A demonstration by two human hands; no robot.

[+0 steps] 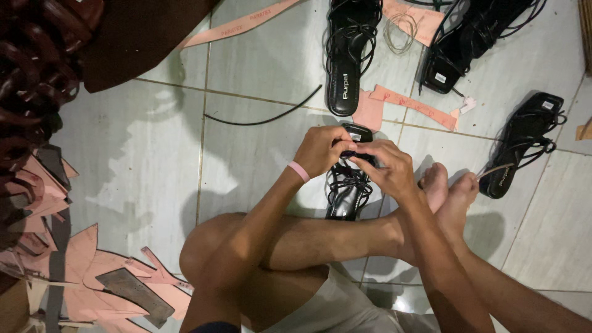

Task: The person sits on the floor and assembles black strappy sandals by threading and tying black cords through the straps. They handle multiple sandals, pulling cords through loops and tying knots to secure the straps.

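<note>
I sit cross-legged on a tiled floor. A black strappy sandal (pixel 346 188) stands in front of my knees, toe end away from me. My left hand (pixel 320 150), with a pink band on its wrist, grips the sandal's front end from the left. My right hand (pixel 385 165) pinches the thin black straps at the same spot from the right. The fingers of both hands meet over the toe part and hide it.
Three more black strappy sandals lie on the floor: one ahead (pixel 350 55), one at the far right top (pixel 468 43), one at the right (pixel 521 145). Pink paper patterns (pixel 413 105), a loose black strap (pixel 271 114), and piles of cut pieces (pixel 92 271) at the left.
</note>
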